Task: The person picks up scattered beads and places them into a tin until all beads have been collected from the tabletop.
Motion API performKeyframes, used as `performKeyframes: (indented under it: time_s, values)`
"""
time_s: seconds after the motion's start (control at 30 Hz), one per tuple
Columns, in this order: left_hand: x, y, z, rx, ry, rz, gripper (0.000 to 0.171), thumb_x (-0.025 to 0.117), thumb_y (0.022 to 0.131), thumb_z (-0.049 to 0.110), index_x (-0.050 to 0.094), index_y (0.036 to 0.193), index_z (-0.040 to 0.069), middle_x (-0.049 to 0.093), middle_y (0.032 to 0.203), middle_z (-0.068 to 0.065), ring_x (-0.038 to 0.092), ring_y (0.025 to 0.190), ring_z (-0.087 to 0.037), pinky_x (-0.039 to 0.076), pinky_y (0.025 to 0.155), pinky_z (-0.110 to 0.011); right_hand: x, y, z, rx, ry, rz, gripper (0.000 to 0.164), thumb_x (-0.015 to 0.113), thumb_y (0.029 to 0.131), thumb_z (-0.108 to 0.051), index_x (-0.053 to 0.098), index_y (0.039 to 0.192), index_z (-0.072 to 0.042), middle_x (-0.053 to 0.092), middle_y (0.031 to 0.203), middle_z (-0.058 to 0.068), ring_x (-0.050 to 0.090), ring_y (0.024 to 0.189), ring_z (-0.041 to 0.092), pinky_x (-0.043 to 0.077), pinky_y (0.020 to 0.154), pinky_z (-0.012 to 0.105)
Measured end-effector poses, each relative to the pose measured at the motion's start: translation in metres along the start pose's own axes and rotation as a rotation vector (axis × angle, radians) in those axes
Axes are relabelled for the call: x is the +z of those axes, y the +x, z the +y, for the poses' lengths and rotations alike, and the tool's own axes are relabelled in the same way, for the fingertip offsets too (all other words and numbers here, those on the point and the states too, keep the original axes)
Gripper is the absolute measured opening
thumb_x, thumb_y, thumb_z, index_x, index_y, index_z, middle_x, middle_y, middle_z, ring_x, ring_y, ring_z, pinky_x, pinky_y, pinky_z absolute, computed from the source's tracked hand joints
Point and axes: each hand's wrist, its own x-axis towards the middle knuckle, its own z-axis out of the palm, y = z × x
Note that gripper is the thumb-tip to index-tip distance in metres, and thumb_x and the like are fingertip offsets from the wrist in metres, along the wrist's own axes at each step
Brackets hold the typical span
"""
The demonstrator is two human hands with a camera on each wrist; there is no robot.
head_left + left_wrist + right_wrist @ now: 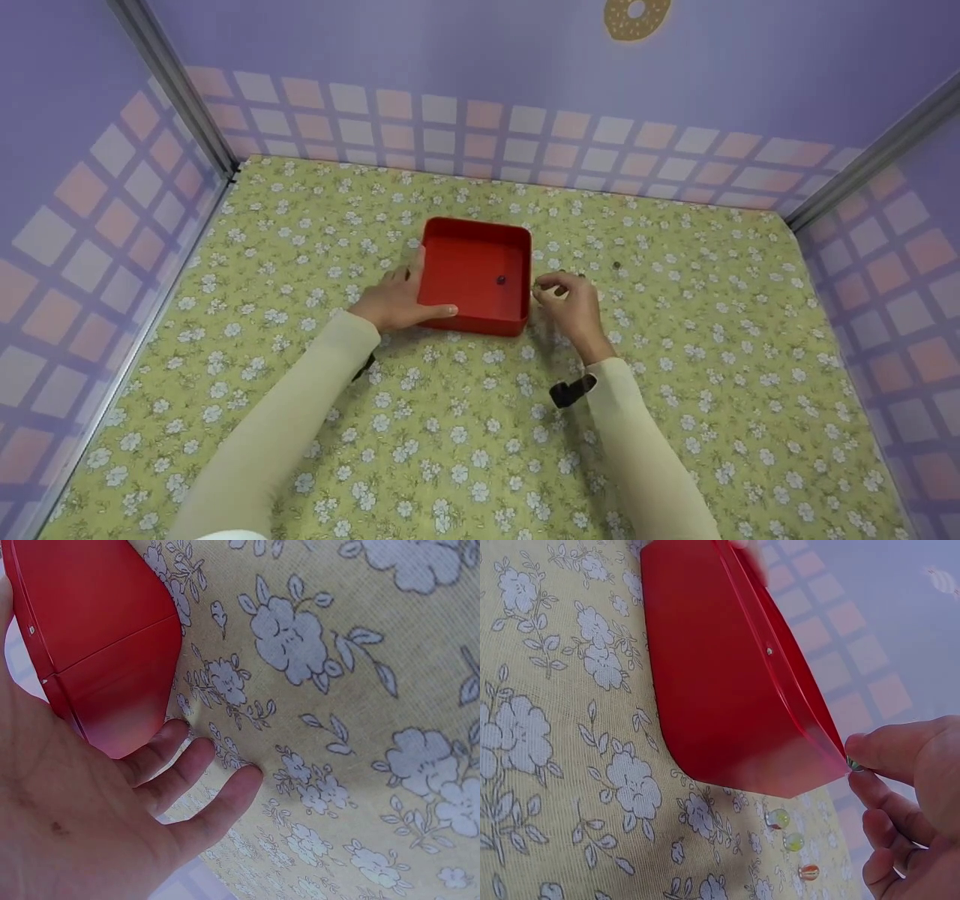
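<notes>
A shallow red box (469, 325) lies on the flowered cloth. Inside it sits a small dark ball (501, 280), too small to make out well. My left hand (397, 300) spreads around the near left corner, thumb over the front rim and index finger straight along the left side. Its other fingers (225, 802) are loosely bent beside the wall. At the right rim, my right hand (574, 307) pinches a greenish glass marble (853, 764) between thumb and index finger. Beyond that hand, a clear marble (778, 819), a yellow-green marble (793, 841) and an orange-striped marble (808, 871) rest on the cloth.
The yellow-green flowered cloth (420, 450) covers the whole surface. Purple panels (510, 45) with a pink and white checked band enclose it at the back and both sides, joined by grey metal posts (180, 82). Each wrist wears a dark strap (574, 391).
</notes>
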Motion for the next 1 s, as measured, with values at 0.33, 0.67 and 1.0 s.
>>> performKeyframes:
  time_s: [0.33, 0.67, 1.0]
  values:
    - [-0.001, 0.001, 0.000, -0.001, -0.001, -0.008, 0.122, 0.045, 0.071, 0.090, -0.023, 0.152, 0.027, 0.006, 0.163, -0.016, 0.015, 0.148, -0.042, 0.034, 0.108, -0.062, 0.006, 0.001, -0.005, -0.029, -0.004, -0.002, 0.019, 0.071, 0.088, -0.014, 0.074, 0.104, -0.006, 0.072, 0.100, 0.008, 0.059, 0.091, 0.023, 0.047, 0.081, 0.035]
    - [-0.002, 0.000, 0.000, 0.004, 0.013, -0.011, 0.121, 0.044, 0.073, 0.088, -0.023, 0.152, 0.025, 0.007, 0.163, -0.016, 0.017, 0.148, -0.042, 0.038, 0.105, -0.060, 0.011, -0.001, -0.008, 0.016, 0.049, -0.026, 0.020, 0.071, 0.089, -0.015, 0.073, 0.106, -0.006, 0.071, 0.102, 0.006, 0.055, 0.093, 0.020, 0.044, 0.079, 0.033]
    - [-0.001, 0.000, -0.001, 0.004, 0.008, -0.016, 0.122, 0.044, 0.072, 0.089, -0.023, 0.152, 0.026, 0.004, 0.164, -0.015, 0.015, 0.148, -0.041, 0.039, 0.105, -0.059, 0.015, -0.001, -0.011, -0.020, 0.032, -0.018, 0.019, 0.071, 0.088, -0.014, 0.073, 0.106, -0.006, 0.071, 0.103, 0.006, 0.056, 0.091, 0.020, 0.046, 0.078, 0.032]
